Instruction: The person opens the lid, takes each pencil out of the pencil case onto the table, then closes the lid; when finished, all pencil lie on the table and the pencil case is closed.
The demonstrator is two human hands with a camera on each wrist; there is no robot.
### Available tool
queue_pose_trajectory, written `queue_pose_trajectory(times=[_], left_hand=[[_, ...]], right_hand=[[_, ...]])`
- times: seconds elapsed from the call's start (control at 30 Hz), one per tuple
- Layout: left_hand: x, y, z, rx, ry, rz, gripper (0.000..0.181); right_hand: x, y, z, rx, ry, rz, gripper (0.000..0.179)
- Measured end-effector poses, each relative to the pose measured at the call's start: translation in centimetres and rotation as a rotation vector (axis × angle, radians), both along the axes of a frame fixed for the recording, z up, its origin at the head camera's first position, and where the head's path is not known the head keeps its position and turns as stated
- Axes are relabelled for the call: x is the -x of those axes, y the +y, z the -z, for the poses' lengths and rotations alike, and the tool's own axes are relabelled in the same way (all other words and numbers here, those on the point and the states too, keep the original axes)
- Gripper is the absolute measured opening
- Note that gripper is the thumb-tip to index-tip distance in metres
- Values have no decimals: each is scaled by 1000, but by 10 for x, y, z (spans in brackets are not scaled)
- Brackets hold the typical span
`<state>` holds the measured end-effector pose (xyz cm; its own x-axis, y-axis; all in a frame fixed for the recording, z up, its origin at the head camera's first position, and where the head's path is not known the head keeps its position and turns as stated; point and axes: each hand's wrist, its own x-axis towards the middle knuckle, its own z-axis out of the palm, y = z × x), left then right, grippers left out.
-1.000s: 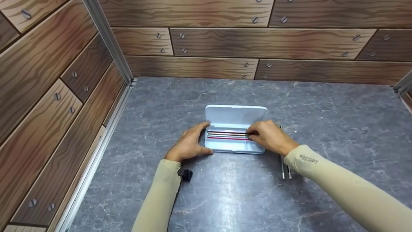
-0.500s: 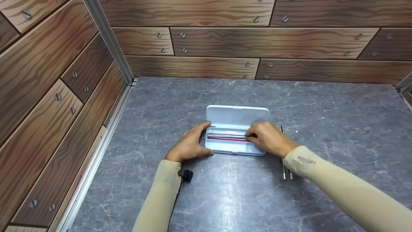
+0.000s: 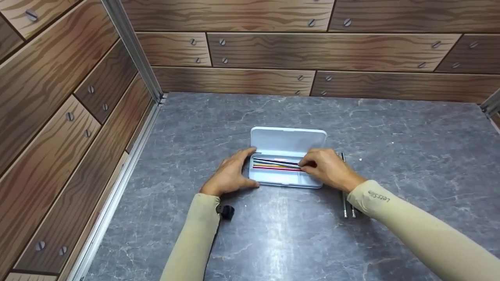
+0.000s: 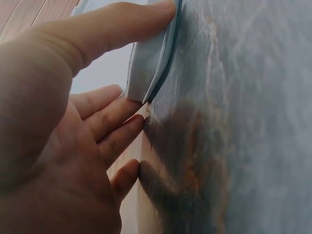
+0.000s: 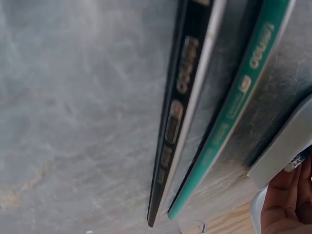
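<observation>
A pale blue pencil case (image 3: 273,178) lies with its lid (image 3: 287,139) raised at the back. My left hand (image 3: 228,175) holds its left end, thumb along the front edge and fingers at the back corner. In the left wrist view the thumb presses the case's side (image 4: 148,68), the other fingers spread. My right hand (image 3: 330,168) pinches the right end of a dark pencil (image 3: 275,161) in the case. That pencil slants slightly over red and yellow ones (image 3: 269,168). Fingertips hide the pencils' right ends; a silvery tip (image 5: 296,162) shows near the right hand in its wrist view.
Right of the case two loose pencils, one black (image 5: 175,122) and one green (image 5: 231,114), lie side by side on the grey marbled tabletop (image 3: 289,234), partly under the right forearm. Wood-patterned walls (image 3: 254,50) stand behind and at left.
The dark pencil has tilted under the right hand, and the yellow one shows again among the others. My right hand has shifted slightly; the left hand keeps its place on the case.
</observation>
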<state>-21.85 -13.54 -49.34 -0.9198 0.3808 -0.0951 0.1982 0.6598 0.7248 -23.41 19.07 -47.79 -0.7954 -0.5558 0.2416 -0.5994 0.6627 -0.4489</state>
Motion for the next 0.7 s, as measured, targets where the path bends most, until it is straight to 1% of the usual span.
queue_pose_trajectory(times=[0.2, 0.43, 0.7], left_hand=[[0, 0, 1, -3, 2, 2, 109], [0, 0, 2, -3, 5, 6, 109], [0, 1, 2, -3, -14, -15, 109]], right_hand=[[-2, 2, -1, 9, -42, 44, 11], [-7, 5, -4, 42, -78, 59, 10], [-14, 11, -8, 81, -99, 95, 11]])
